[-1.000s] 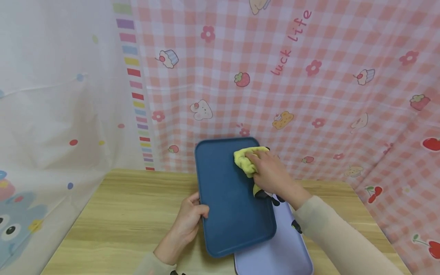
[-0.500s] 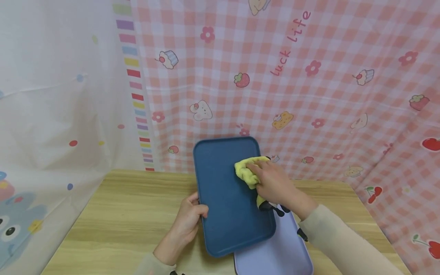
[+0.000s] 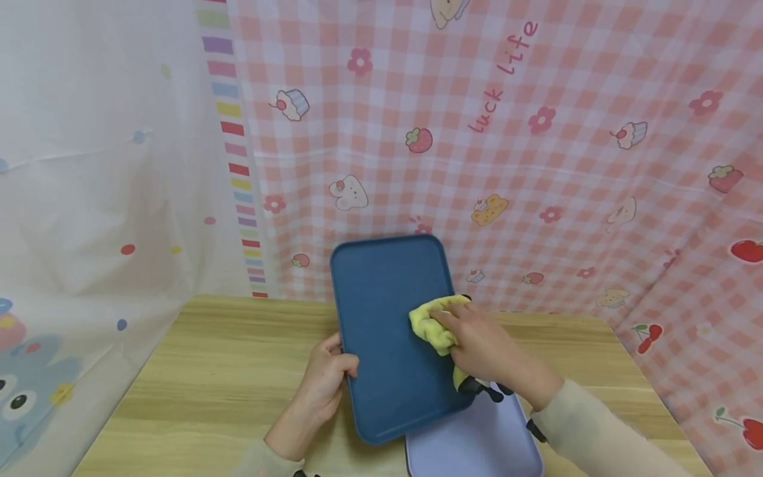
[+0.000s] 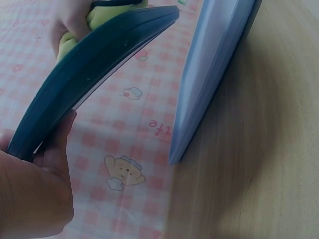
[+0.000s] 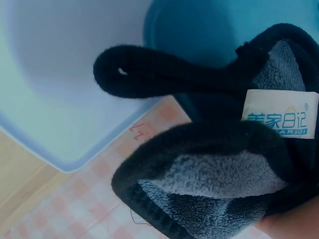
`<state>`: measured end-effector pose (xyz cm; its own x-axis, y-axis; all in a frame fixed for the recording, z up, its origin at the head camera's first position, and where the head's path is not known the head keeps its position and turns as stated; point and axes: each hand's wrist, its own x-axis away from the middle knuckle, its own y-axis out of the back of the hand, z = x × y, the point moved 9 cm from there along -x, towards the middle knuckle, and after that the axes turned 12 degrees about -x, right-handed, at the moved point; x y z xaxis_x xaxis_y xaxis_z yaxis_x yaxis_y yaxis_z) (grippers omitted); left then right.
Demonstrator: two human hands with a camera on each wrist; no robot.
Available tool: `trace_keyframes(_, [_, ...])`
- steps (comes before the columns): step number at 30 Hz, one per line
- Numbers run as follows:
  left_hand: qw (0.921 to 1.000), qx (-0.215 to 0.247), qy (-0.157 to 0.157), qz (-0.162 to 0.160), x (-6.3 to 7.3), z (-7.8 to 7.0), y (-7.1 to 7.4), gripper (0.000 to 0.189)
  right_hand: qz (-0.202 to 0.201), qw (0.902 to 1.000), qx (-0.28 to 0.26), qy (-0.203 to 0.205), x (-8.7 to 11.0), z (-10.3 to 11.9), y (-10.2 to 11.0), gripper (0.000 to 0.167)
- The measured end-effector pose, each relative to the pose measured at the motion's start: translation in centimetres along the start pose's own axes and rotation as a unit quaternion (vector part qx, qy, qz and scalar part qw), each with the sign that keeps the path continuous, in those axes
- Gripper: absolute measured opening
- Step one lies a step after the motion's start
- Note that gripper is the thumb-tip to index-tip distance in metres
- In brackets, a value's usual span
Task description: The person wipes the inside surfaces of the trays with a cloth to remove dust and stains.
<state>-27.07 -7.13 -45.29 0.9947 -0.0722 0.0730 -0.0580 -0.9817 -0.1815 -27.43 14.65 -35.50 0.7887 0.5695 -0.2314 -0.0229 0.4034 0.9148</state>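
A dark blue rectangular tray (image 3: 381,371) is held tilted up off the table, its inside facing me. My left hand (image 3: 324,377) grips its left edge, thumb over the rim and fingers behind. In the left wrist view the tray (image 4: 84,74) shows edge-on, raised beside a second tray. Bunched in my right hand (image 3: 485,341) is a yellow cleaning cloth (image 3: 430,324), pressed against the tray's right side. The right wrist view shows the cloth's grey underside (image 5: 214,174), black trim, a hanging loop and a white label (image 5: 281,113).
A lavender tray (image 3: 477,440) lies on the wooden table (image 3: 238,384), partly under the blue one. Behind the table hangs a pink checked curtain (image 3: 381,165), with a white printed sheet (image 3: 107,199) to the left.
My right hand has slid the cloth down along the right side of the blue tray. The tray has shifted slightly left and up, with my left hand keeping its grip.
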Motion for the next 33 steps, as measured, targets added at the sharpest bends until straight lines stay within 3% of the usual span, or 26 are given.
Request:
trace_keyframes(20, [0.9997,0.002,-0.014,-0.020,-0.1,-0.3,0.3,0.064,0.059,0.9978,-0.030,0.001,3.9,1.0,-1.9,0.056])
trace_keyframes(33, [0.9994,0.005,-0.018,-0.028,0.0,-0.4,0.5,0.060,0.108,0.9901,-0.084,-0.032,5.9,0.4,-3.2,0.057])
